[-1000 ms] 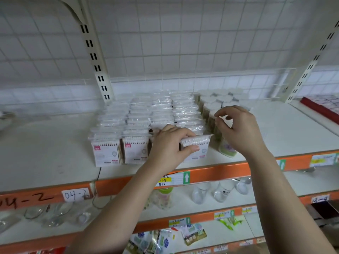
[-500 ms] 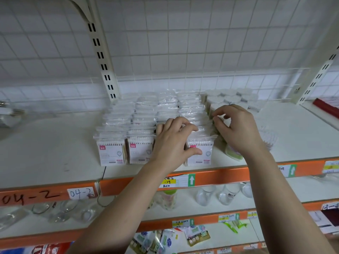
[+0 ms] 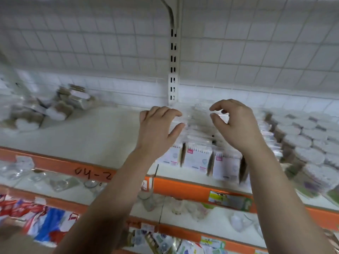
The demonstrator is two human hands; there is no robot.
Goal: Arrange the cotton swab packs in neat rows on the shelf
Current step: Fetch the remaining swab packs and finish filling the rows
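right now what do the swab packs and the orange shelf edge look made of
Swab packs: seemingly clear glossy plastic wrap, going by the glare on top, over white printed card fronts. Orange shelf edge: smooth, evenly coloured, probably painted metal; blur leaves it open.

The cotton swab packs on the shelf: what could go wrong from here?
The front cotton swab packs stand upright near the shelf edge; a push from the left hand or right hand might tip them off. The round tubs sit close beside the rows, so a sideways move could knock them.
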